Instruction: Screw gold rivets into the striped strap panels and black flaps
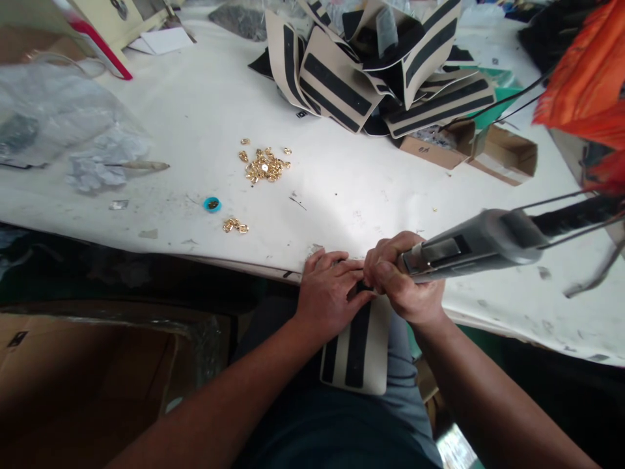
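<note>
My right hand [405, 277] is wrapped round the lower end of a grey electric screwdriver [469, 244], which slants down from the right. Its tip is hidden behind my fingers. At the table's front edge my left hand [327, 290] holds a beige panel with black strips [375, 345], its fingers stretched across the top end and its thumb close to my right hand. The panel's lower part hangs over my lap. What lies between my two hands cannot be made out.
Gold metal fittings [264, 166] lie piled on the white table [195, 111], with a smaller group [236, 226] beside a blue cap [212, 204] of tiny parts. Behind are stacked striped panels [336, 85] and a small cardboard box [505, 153]. An orange bag [586, 78] hangs right.
</note>
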The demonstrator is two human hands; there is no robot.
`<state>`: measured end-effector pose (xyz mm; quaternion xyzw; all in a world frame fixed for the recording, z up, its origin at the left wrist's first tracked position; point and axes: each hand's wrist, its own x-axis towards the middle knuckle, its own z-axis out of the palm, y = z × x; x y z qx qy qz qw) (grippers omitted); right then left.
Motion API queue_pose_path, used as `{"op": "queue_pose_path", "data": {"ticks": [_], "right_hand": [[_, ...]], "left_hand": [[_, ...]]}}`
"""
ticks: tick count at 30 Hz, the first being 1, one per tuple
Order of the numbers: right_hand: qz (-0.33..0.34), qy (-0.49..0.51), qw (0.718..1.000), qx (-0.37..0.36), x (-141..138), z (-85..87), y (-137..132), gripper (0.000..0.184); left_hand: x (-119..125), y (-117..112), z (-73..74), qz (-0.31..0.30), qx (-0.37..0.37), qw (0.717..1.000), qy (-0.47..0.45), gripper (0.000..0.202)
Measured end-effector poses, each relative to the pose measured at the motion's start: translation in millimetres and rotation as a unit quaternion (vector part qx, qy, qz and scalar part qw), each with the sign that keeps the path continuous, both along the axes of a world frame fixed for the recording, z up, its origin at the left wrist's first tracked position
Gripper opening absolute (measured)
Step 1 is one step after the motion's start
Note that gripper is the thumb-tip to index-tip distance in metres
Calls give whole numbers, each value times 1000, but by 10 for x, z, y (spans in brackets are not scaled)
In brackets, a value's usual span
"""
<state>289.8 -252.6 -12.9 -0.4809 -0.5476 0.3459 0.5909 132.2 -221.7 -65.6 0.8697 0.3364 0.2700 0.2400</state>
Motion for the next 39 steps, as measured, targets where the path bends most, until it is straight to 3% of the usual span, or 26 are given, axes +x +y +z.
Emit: {"op": "queue_pose_path", "data": {"ticks": [3, 9, 13, 17, 20, 24, 27, 30, 34, 37, 39], "right_hand": [[-3, 46, 999, 25, -20, -7, 0, 24], [-52, 26, 998, 24, -63, -15, -61, 32], [-74, 82, 994, -4, -33, 139, -133, 46], [-171, 152, 971, 66, 160, 459, -442, 50], [-224, 152, 962, 45, 418, 552, -872, 51], [-316, 86, 940, -91, 805, 289, -1436, 51], [-392, 19, 909, -140, 1063, 51, -1642, 53], [-458, -37, 877, -144, 1282, -44, -1690, 55], [-488, -124, 853, -135, 1446, -67, -1711, 61], [-544, -198, 814, -54, 1350, -143, -1771, 72], [-550, -301, 779, -1, 1147, -250, -1818, 65]], "left_hand": [[4, -3, 0, 0, 0, 1000, -11, 21], [9, -28, 41, 9, 18, 1000, -11, 23], [21, -23, 53, 2, 23, 1000, -3, 30], [40, -24, 41, 5, 20, 1000, -13, 27], [46, -28, 45, 6, 22, 1000, -15, 28], [45, -29, 65, 4, 35, 999, -13, 29], [47, -28, 76, 4, 40, 999, -13, 25], [51, -28, 84, 4, 43, 999, -10, 24], [55, -36, 82, 6, 40, 999, -9, 24], [56, -40, 66, 9, 35, 999, -10, 23], [55, -40, 55, 8, 33, 999, -12, 25]]}}
